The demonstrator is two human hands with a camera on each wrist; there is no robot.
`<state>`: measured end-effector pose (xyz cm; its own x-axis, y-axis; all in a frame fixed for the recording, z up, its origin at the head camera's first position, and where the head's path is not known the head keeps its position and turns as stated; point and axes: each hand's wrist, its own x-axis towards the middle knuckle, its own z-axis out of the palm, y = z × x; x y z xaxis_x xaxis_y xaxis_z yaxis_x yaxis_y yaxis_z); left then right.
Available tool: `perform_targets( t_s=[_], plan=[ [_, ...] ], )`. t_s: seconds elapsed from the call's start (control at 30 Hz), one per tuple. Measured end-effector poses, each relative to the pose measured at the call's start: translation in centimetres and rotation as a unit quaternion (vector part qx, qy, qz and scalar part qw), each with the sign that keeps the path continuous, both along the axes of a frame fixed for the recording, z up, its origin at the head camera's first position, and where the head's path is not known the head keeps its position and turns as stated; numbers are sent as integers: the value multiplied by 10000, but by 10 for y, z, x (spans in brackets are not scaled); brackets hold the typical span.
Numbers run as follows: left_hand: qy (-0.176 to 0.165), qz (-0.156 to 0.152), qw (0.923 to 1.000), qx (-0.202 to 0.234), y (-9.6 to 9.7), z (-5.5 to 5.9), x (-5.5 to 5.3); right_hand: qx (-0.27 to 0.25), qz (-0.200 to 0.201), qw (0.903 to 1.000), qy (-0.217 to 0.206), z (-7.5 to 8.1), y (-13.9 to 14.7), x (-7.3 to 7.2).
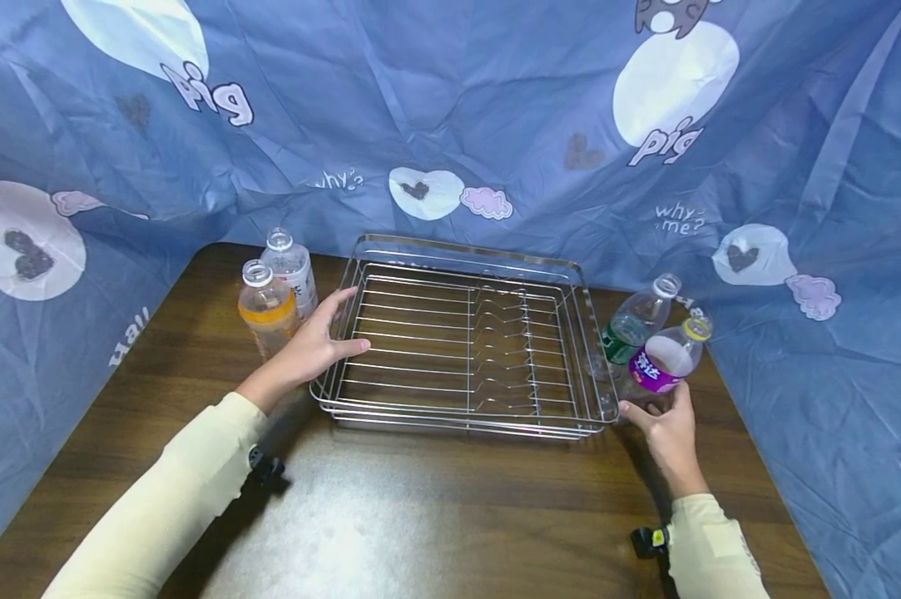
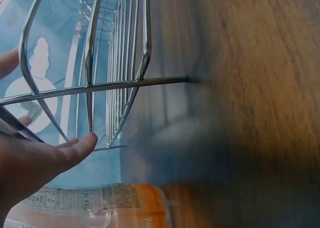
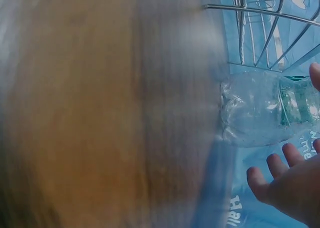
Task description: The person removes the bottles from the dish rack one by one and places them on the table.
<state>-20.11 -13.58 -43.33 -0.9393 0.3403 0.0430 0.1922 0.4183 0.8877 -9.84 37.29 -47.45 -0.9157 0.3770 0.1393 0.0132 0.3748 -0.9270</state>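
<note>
A chrome wire dish rack (image 1: 420,333) stands on a brown wooden table. My left hand (image 1: 311,345) spreads along its left side, thumb and index finger reaching over the rim; in the left wrist view a fingertip (image 2: 89,142) meets the wires. Beside that hand stand an orange-banded bottle (image 1: 266,312) and a clear bottle with a white label (image 1: 294,270). My right hand (image 1: 667,433) is spread low by the rack's right front corner, near a purple-labelled bottle (image 1: 661,364) with a yellow neck ring. Behind it is a green-labelled bottle (image 1: 637,320). In the right wrist view, the fingers (image 3: 277,165) stand apart from a clear bottle (image 3: 252,107).
A blue printed cloth (image 1: 435,100) hangs behind and at both sides of the wooden table (image 1: 435,516). The bottles stand close against the rack's two sides. A small black camera (image 1: 266,467) sits at my left wrist and another camera (image 1: 648,542) at my right.
</note>
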Motion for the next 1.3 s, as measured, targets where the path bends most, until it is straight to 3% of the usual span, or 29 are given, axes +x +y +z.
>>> perform_targets(
  t_s=[0.17,0.47,0.63,0.9,1.13,1.3],
  plan=[
    [98,-48,9995,-304,1,1,-1,-156,-79,9998,105,4,1,2],
    [319,-117,9944,-998,-1,2,-2,-843,171,9895,1159,20,0,3],
    [472,-187,9919,-1167,-1,5,-1,-899,251,9862,1368,31,0,3],
    [797,-272,9818,-1703,0,8,0,-769,368,9835,1593,41,1,1],
    [884,-329,9778,-1871,1,11,1,-578,310,9851,1587,48,2,1],
    [963,-343,9753,-1957,1,12,1,-53,236,9826,1839,60,4,-1]
  ],
)
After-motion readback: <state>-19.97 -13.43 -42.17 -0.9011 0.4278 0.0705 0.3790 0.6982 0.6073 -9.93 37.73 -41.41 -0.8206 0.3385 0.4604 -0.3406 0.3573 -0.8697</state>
